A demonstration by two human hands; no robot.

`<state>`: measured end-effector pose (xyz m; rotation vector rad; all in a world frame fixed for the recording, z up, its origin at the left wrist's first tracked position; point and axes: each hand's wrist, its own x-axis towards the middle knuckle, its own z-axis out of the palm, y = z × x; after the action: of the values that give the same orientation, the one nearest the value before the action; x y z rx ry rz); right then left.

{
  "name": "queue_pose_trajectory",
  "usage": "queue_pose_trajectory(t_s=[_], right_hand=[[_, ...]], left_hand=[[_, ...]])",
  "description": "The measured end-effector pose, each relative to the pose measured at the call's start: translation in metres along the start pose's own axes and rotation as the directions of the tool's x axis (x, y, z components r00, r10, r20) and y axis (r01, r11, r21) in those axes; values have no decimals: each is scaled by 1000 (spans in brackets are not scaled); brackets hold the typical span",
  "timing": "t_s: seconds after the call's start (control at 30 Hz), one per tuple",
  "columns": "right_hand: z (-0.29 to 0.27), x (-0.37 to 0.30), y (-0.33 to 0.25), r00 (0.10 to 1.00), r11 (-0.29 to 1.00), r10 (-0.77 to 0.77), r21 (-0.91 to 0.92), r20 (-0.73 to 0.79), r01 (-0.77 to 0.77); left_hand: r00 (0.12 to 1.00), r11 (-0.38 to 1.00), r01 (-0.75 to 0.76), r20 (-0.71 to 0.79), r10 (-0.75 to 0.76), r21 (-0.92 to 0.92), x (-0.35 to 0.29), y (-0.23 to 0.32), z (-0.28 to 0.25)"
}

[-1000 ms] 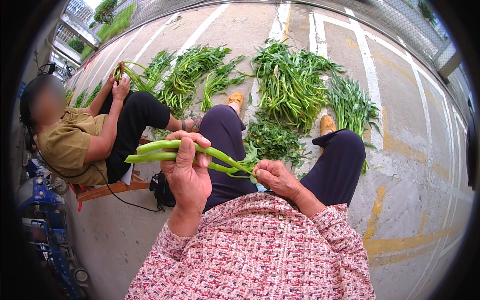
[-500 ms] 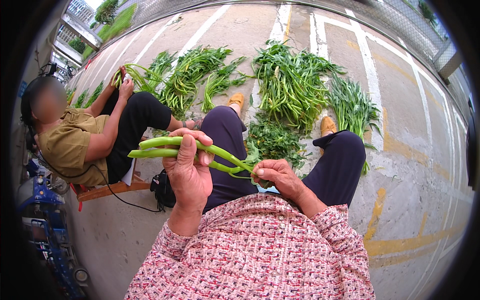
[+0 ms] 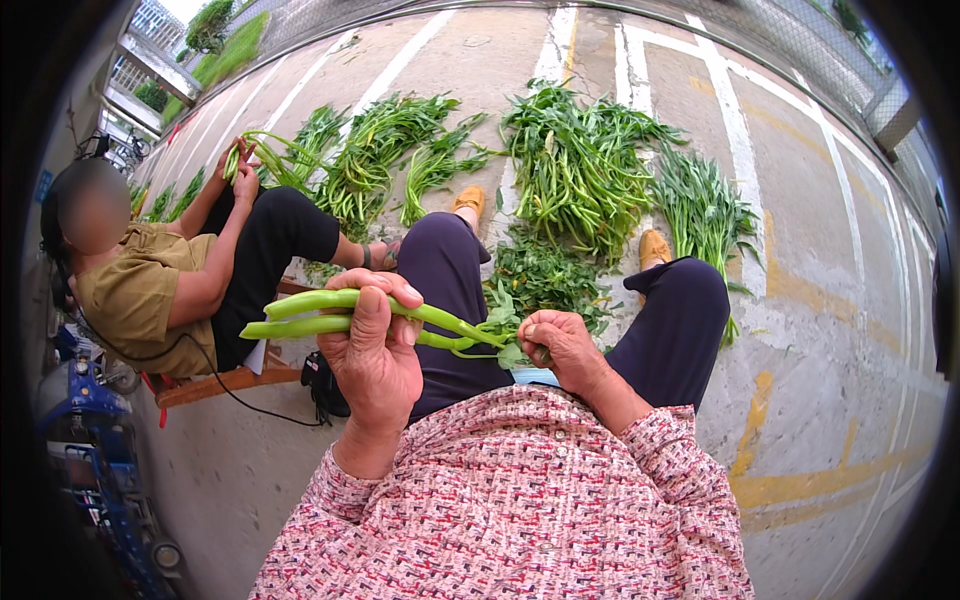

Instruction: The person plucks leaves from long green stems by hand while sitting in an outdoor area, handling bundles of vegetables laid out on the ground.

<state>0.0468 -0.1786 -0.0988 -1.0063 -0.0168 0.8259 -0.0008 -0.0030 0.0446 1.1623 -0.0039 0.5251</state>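
Two thick, pale green leafy-vegetable stems (image 3: 295,315), which look like water spinach, lie side by side across the fingers of my left hand (image 3: 378,360). Its thumb presses them against the fingers. Their cut ends point left; small leaves (image 3: 505,318) hang at the right end. Just beyond that end, my right hand (image 3: 568,352) is closed in a pinch, apart from the stems. A small dark green bit shows under its fingertips, too hidden to name. Below, between my feet, lies a heap of loose leaves (image 3: 545,270).
A large pile of long leafy stems (image 3: 580,170) lies ahead on the concrete, with a smaller bunch (image 3: 700,205) to its right and more bunches (image 3: 370,150) to its left. At left, a seated person (image 3: 150,270) handles similar stems. Beside them stands a black bag (image 3: 325,382).
My right hand has come away from the leafy end of the stems, slightly to the right, and its pinch has closed. The stems in my left hand have shifted a little left.
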Motion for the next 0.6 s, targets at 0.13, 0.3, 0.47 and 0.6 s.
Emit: queue_pose_trajectory(t_s=[0.13,0.3,0.47,0.6], right_hand=[[9,-4,-8,992,999,-45,-23,117,48],[13,-8,-12,980,974,-80,-194,181,115],[13,-8,-12,967,957,-69,-258,244,133],[15,-8,-13,968,928,-64,-341,242,146]], left_hand=[[999,998,42,-8,-42,-38,-2,-7,-3],[999,998,51,1,-51,-40,0,-10,-1],[999,998,45,-17,-46,-42,3,-11,-2],[999,998,45,-22,-46,-32,2,-12,-2]])
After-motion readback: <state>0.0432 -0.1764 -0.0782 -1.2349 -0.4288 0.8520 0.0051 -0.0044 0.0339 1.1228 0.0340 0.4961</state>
